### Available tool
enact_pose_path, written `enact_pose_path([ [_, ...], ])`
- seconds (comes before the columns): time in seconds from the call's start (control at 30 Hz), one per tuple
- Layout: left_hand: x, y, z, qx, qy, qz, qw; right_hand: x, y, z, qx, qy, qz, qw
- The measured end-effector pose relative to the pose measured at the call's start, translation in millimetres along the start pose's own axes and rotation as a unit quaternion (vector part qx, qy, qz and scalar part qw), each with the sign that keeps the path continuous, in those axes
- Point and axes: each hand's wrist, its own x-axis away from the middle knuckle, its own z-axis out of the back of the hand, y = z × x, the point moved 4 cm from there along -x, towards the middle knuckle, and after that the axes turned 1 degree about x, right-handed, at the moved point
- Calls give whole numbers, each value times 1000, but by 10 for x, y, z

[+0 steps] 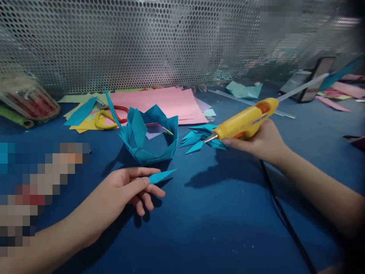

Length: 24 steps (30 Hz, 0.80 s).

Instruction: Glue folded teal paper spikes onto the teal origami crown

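Observation:
Between thumb and fingers, my left hand point(134, 186) pinches a folded blue paper piece point(162, 176), its pointed end facing right. My right hand point(264, 142) grips a yellow hot glue gun point(242, 120), whose metal nozzle points left and down. A clear glue stick point(303, 86) sticks out of the gun's back. Just beyond my left hand stands a ring of folded blue paper point(155, 154) with upright points. Several loose folded blue pieces point(194, 139) lie in a pile right of the ring, partly behind the nozzle.
Pink paper sheets point(171, 99) and scissors point(105, 120) with yellow and red handles lie behind the ring. A clear jar point(31, 99) stands far left. A phone point(316, 80) leans at the back right, before a perforated metal panel point(171, 42). A black cord point(285, 217) trails toward me.

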Motion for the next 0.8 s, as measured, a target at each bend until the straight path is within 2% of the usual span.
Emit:
enact_pose_path([
  [0.33,4,38,-39,-10,4,3,1000,141,-292,-247,69,-29,139,987],
  [0.57,-46,-18,-11,-2,-16,-7,1000,175,-304,-319,89,-26,237,967],
  [0.8,-50,-25,-9,15,-25,-18,999,192,-364,-334,104,-33,299,948],
])
